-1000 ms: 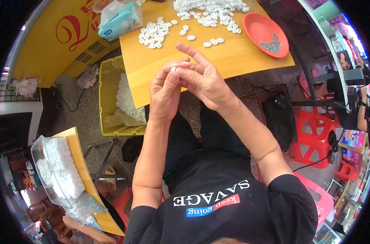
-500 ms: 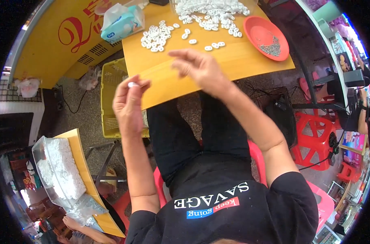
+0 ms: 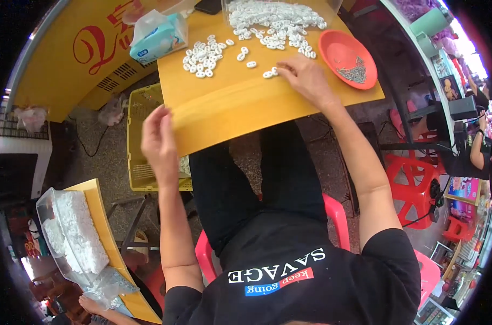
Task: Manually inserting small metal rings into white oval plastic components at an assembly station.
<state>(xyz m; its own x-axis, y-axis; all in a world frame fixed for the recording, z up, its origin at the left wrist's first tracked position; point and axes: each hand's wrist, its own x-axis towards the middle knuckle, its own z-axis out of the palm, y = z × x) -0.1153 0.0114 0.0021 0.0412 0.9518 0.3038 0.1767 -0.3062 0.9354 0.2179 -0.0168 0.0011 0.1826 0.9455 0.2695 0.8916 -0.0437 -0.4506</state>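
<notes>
My right hand [image 3: 306, 78] reaches onto the wooden table, thumb and fingertips brought together at the right end of a short row of small white oval two-hole pieces [image 3: 267, 75]. The piece at its fingertips is largely covered by them. My left hand [image 3: 160, 142] hangs off the table's left edge, above a yellow plastic crate [image 3: 139, 162]. Its fingers are bent and blurred; nothing shows between them. A loose group of the same white pieces [image 3: 200, 59] lies at the table's left, and a larger heap [image 3: 281, 35] spreads from a clear container at the back.
Right of my right hand sits a red-orange plate [image 3: 340, 54] with small metal parts [image 3: 355, 73]. A tissue pack [image 3: 158, 38] stands at the back left corner. To my left, a clear box of white pieces [image 3: 78, 227] rests on another board, with another person's hand [image 3: 90, 305] nearby.
My right hand has moved right and down to the row of white pieces. My left hand has shifted slightly left; the white piece earlier between its fingers no longer shows. The view has shifted slightly.
</notes>
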